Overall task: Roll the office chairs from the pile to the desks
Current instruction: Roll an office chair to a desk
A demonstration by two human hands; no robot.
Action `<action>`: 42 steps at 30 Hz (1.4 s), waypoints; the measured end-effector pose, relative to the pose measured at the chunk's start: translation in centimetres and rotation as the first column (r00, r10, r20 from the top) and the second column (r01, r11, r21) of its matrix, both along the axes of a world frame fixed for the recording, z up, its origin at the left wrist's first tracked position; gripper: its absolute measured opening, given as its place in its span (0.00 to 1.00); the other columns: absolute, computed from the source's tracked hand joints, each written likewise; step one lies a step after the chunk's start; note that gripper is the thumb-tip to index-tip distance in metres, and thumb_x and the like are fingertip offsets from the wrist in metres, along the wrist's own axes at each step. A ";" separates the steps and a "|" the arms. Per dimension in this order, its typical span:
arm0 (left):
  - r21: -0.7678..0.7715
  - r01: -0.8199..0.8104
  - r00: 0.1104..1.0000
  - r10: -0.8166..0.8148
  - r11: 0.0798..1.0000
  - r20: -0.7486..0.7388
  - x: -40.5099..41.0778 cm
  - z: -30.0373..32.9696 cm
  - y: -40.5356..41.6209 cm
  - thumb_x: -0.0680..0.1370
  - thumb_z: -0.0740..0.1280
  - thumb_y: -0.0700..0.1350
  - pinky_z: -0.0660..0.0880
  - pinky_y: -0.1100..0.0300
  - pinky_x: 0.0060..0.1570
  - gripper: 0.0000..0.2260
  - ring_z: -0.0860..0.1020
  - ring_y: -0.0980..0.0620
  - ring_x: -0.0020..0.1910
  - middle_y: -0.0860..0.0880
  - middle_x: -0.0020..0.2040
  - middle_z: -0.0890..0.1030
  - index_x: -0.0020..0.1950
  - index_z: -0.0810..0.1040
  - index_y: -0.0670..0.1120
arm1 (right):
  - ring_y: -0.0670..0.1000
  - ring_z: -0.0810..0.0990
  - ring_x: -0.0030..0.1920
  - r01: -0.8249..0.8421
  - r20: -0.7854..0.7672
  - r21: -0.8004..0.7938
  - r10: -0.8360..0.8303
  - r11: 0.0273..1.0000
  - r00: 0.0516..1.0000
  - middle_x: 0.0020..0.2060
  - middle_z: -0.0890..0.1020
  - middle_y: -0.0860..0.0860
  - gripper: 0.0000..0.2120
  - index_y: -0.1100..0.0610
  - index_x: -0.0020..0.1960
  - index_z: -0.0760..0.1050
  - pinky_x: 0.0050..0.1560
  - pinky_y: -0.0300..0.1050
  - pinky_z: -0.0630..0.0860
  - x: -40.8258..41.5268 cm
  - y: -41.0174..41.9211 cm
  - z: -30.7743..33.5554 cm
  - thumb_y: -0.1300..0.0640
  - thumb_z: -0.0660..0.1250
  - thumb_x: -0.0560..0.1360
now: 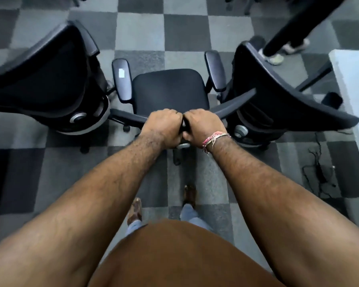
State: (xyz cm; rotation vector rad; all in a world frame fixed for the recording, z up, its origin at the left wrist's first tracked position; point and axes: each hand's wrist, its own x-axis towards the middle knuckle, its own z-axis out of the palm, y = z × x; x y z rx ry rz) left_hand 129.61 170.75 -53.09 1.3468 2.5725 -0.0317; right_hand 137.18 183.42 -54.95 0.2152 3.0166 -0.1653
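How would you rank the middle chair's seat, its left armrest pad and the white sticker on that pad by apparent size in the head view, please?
1. Seat
2. Left armrest pad
3. White sticker

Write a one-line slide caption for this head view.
Both hands, left hand and right hand, grip the backrest top of the middle chair, flanked by two other chairs on checkered carpet.

Office setting. Evidence: grey checkered carpet tiles [141, 25], several black swivel office chairs [170, 90] with armrests and casters, pale desk corner [354, 79] at right edge, loose cables [319, 172] on floor.
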 end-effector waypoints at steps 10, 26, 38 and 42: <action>-0.197 -0.278 0.960 0.268 0.940 -0.079 2.6 -0.8 2.2 0.76 0.69 0.50 0.73 0.55 0.46 0.06 0.83 0.45 0.53 0.49 0.51 0.83 0.51 0.81 0.52 | 0.59 0.82 0.41 -0.177 0.089 0.087 0.169 0.980 0.982 0.40 0.83 0.52 0.13 0.52 0.43 0.79 0.38 0.46 0.70 -0.8 1.7 -0.6 0.42 0.66 0.69; -0.209 -0.445 0.894 0.419 0.871 -0.160 20.2 -1.1 -10.7 0.75 0.69 0.52 0.74 0.55 0.42 0.05 0.83 0.47 0.47 0.51 0.45 0.83 0.48 0.82 0.52 | 0.56 0.81 0.34 -0.386 0.039 0.076 0.384 0.920 0.923 0.33 0.81 0.50 0.16 0.51 0.36 0.73 0.34 0.44 0.69 15.4 -10.8 -0.1 0.38 0.65 0.70; -0.221 -0.687 0.724 0.679 0.692 -0.126 37.4 -1.4 -18.0 0.76 0.67 0.52 0.73 0.56 0.42 0.07 0.84 0.47 0.50 0.51 0.49 0.84 0.51 0.82 0.53 | 0.58 0.82 0.34 -0.685 0.036 0.086 0.685 0.724 0.728 0.33 0.82 0.51 0.16 0.50 0.33 0.68 0.34 0.44 0.70 27.9 -17.6 -0.4 0.40 0.66 0.70; -0.234 -0.777 0.621 0.774 0.585 -0.126 41.7 -1.2 -18.9 0.76 0.66 0.52 0.72 0.56 0.41 0.08 0.84 0.47 0.49 0.52 0.48 0.84 0.51 0.82 0.53 | 0.56 0.82 0.35 -0.794 0.051 0.097 0.794 0.600 0.606 0.35 0.83 0.50 0.15 0.50 0.35 0.71 0.34 0.44 0.69 30.2 -19.0 -0.5 0.39 0.65 0.71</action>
